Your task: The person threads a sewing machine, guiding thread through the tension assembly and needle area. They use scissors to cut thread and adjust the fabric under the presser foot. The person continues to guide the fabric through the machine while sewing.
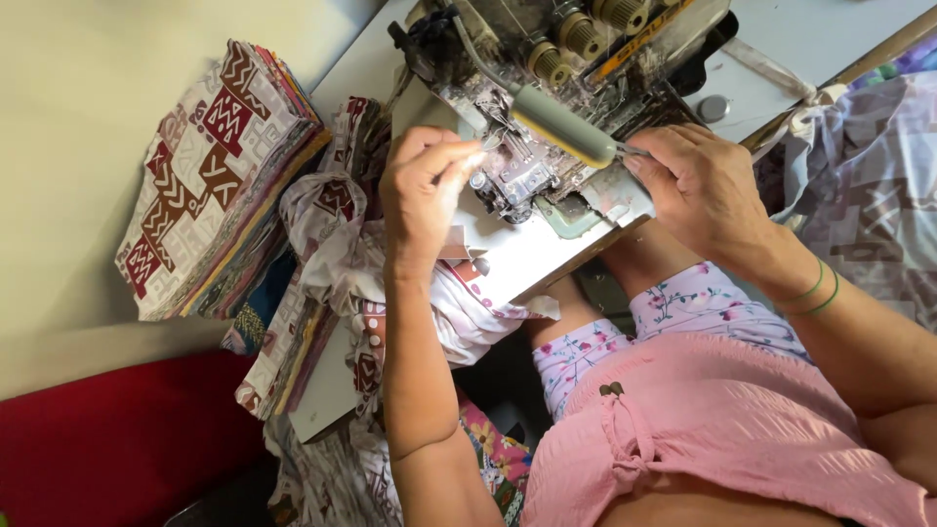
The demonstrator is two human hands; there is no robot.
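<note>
Tweezers pinched in right hand, tips aimed left at machine (left hand fingers pinched tog.)

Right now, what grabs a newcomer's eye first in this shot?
Both hands work at the sewing machine at top centre: the right hand holds a grey-handled tool pointed into it, and the left hand pinches something small beside it. To the left, a stack of patterned fabric in red-brown and white leans by the wall. Loose printed cloth hangs over the table edge beneath the left forearm.
</note>
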